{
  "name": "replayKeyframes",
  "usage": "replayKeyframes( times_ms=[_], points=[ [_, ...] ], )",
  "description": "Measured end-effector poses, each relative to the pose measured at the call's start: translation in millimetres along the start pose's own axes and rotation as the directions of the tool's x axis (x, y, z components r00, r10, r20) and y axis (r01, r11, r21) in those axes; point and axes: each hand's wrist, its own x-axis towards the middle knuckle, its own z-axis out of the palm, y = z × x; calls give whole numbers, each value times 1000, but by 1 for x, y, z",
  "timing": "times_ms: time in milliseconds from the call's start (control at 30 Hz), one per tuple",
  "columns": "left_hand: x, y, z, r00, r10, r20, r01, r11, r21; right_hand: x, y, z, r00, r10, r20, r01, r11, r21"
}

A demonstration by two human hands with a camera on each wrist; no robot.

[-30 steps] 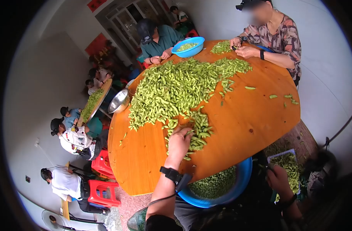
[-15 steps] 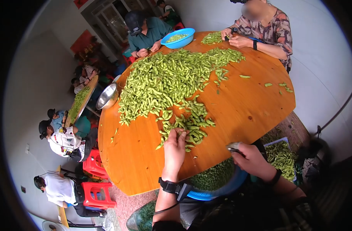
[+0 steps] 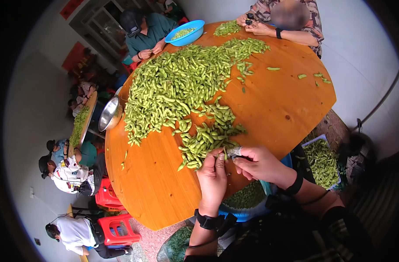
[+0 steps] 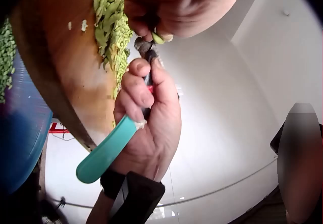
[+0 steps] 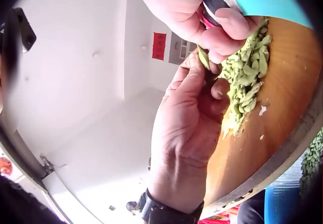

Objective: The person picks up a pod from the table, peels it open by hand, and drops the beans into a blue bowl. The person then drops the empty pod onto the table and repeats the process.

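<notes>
My left hand (image 3: 212,180) pinches a green soybean pod (image 5: 203,56) between thumb and fingers, just above the table's near edge. Opposite it, my right hand (image 3: 264,166) has its fingers curled around a tool (image 4: 107,149) with a teal handle, a dark shank and a greyish tip. In the left wrist view that tip is right at the pod. Just beyond both hands lies a small heap of soybean pods (image 3: 207,140), joined to a much larger pile (image 3: 173,85) further back. My fingers partly hide the pod.
A blue basin (image 3: 242,216) of shelled beans sits below the wooden table's (image 3: 151,187) near edge. To its right stands a crate (image 3: 322,163) of pods. A steel bowl (image 3: 110,114) is at the left edge, a blue bowl (image 3: 188,38) at the back. Two people sit across.
My right hand has come up from beside the crate with the tool and moved left to meet my left hand. My left hand has drawn back from the small heap, pinching a pod.
</notes>
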Motion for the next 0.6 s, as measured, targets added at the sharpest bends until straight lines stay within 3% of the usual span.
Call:
replayKeyframes(
  times_ms=[33,100,233,267,333,533,600],
  points=[
    [-1,-1,0,1000,-3,5,3,1000,-3,0,1,1,1000,5,-5,-5,1000,1],
    [-4,2,0,984,178,13,-174,946,274,-2,4,2,1000,5,-23,-5,1000,-7],
    [-5,15,-5,965,249,80,-261,932,252,-4,8,2,997,-54,-46,50,995,-83],
    [-7,12,-5,965,248,81,-261,933,250,-4,9,4,997,-52,-53,46,994,-97],
    [-9,2,-5,993,99,58,-108,977,183,-5,11,6,997,-47,-57,40,993,-114],
    [-16,-4,3,997,83,4,-82,976,201,-7,15,5,998,-44,-48,32,975,-222],
    [-20,-7,8,997,73,-34,-67,985,158,-7,16,4,983,-180,-41,154,922,-355]
  ],
)
